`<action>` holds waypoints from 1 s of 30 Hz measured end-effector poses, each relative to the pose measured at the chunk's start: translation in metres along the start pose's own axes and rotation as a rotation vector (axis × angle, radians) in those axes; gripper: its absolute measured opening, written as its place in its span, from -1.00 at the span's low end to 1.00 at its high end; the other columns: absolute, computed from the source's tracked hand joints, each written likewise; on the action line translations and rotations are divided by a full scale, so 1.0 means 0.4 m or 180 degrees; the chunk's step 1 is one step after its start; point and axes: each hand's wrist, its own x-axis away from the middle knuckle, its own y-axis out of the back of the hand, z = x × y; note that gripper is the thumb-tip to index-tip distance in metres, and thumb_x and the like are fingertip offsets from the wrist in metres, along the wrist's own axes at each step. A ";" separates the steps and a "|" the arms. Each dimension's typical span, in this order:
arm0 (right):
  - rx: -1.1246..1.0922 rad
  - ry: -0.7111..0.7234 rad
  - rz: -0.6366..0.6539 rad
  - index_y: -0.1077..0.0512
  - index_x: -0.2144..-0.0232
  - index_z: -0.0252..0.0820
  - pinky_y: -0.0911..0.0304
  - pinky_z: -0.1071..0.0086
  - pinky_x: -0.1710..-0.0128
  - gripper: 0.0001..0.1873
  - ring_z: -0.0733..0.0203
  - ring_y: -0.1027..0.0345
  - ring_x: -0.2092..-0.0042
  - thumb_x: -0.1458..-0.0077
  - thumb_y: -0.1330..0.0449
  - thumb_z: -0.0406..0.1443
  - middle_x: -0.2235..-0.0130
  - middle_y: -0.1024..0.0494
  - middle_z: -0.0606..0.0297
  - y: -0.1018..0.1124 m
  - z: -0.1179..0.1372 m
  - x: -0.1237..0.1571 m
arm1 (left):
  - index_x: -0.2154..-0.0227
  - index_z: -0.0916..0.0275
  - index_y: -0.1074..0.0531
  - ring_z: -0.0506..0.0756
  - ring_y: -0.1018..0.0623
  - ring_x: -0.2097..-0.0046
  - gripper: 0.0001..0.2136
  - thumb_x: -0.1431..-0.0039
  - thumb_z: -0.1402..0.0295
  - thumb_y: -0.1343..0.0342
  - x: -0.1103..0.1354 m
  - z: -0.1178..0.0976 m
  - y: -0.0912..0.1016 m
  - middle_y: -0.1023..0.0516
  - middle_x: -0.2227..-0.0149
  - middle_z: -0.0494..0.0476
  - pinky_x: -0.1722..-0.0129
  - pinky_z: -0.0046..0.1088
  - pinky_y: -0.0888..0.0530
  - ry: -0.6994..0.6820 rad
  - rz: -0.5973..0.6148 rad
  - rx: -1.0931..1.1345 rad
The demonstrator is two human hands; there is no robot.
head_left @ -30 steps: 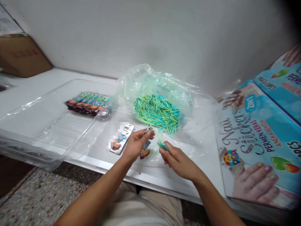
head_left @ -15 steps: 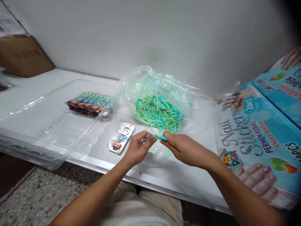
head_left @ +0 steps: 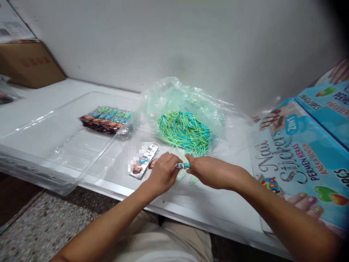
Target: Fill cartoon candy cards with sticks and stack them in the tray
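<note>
My left hand is closed around a printed foil packet, whose brown cartoon end pokes out on its left side. At the packet's other end, my right hand pinches a short bundle of blue-green sticks. The two hands almost meet, and how far the sticks sit inside the packet is hidden. Flat on the table to the left lies another silver printed packet. Just beyond my hands, a heap of thin green and blue sticks spills from a clear plastic bag.
On the left, a clear plastic tray holds a row of filled packets. A blue printed box stands at the right. A cardboard box sits at the far left, against the white wall.
My left hand has turned over, its back now uppermost, and the packet's end shows to its left. The sticks are closer to my left fingers, with less of them visible.
</note>
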 end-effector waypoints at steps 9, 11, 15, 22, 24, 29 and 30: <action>-0.0116 0.0252 -0.1283 -0.19 -0.19 -0.30 -0.24 0.03 0.07 -0.28 -0.15 -0.31 0.02 -0.13 -0.12 0.02 0.07 -0.47 -0.06 0.034 0.072 -0.024 | 0.36 0.26 -0.40 0.09 -0.46 0.32 -0.88 -0.15 0.35 -0.01 -0.016 -0.022 0.014 -0.48 0.38 0.10 0.30 -0.42 -0.38 0.0758 -0.0044 0.1353; -0.0270 0.0531 -0.1434 -0.21 -0.18 -0.28 -0.19 0.01 -0.02 -0.33 -0.12 -0.26 -0.04 -0.17 -0.08 0.01 0.00 -0.43 -0.06 0.032 0.098 -0.037 | 0.33 0.27 -0.43 0.13 -0.48 0.23 -0.88 -0.12 0.38 -0.03 -0.018 -0.032 0.017 -0.50 0.29 0.15 0.26 -0.40 -0.40 0.0769 -0.0072 0.1549; -0.0933 0.0849 -0.2098 -0.20 -0.18 -0.16 -0.10 -0.02 -0.11 -0.39 -0.09 -0.20 -0.13 -0.20 -0.01 0.04 -0.10 -0.37 -0.01 0.021 0.112 -0.053 | 0.28 0.31 -0.48 0.17 -0.48 0.14 -0.85 -0.08 0.46 -0.07 -0.022 -0.048 0.044 -0.51 0.21 0.21 0.16 -0.36 -0.41 0.0730 -0.0113 0.1940; -0.3012 0.0336 -0.1747 -0.40 0.11 -0.13 -0.35 0.18 0.14 -0.61 0.09 -0.42 0.13 -0.11 -0.17 -0.04 0.16 -0.53 0.17 -0.043 0.092 -0.076 | 0.27 0.28 -0.52 0.05 -0.50 0.28 -0.76 -0.05 0.24 -0.23 -0.057 -0.042 0.134 -0.54 0.32 0.11 0.26 -0.44 -0.43 0.1516 -0.1005 0.3048; -0.3490 0.0274 -0.1480 -0.43 0.33 -0.17 -0.39 0.26 0.27 -0.73 0.14 -0.45 0.26 -0.14 -0.15 -0.08 0.32 -0.53 0.25 -0.061 0.101 -0.086 | 0.14 0.24 -0.48 0.06 -0.51 0.20 -0.66 0.01 0.28 -0.28 -0.061 -0.043 0.145 -0.55 0.24 0.12 0.19 -0.45 -0.43 0.1511 -0.1105 0.3148; -0.3934 0.0182 -0.1691 -0.40 0.31 -0.17 -0.38 0.34 0.38 -0.75 0.19 -0.45 0.34 -0.14 -0.16 -0.10 0.39 -0.48 0.31 -0.060 0.120 -0.103 | 0.32 0.32 -0.49 0.06 -0.50 0.24 -0.76 -0.06 0.22 -0.22 -0.046 -0.041 0.168 -0.54 0.32 0.12 0.20 -0.45 -0.42 0.1603 -0.0787 0.3190; -0.3819 0.0227 -0.1659 -0.41 0.29 -0.17 -0.37 0.35 0.37 -0.76 0.19 -0.45 0.33 -0.14 -0.16 -0.12 0.37 -0.49 0.30 -0.057 0.123 -0.105 | 0.40 0.33 -0.49 0.05 -0.50 0.29 -0.75 -0.08 0.20 -0.19 -0.043 -0.038 0.177 -0.53 0.38 0.11 0.25 -0.45 -0.42 0.1702 -0.0702 0.3089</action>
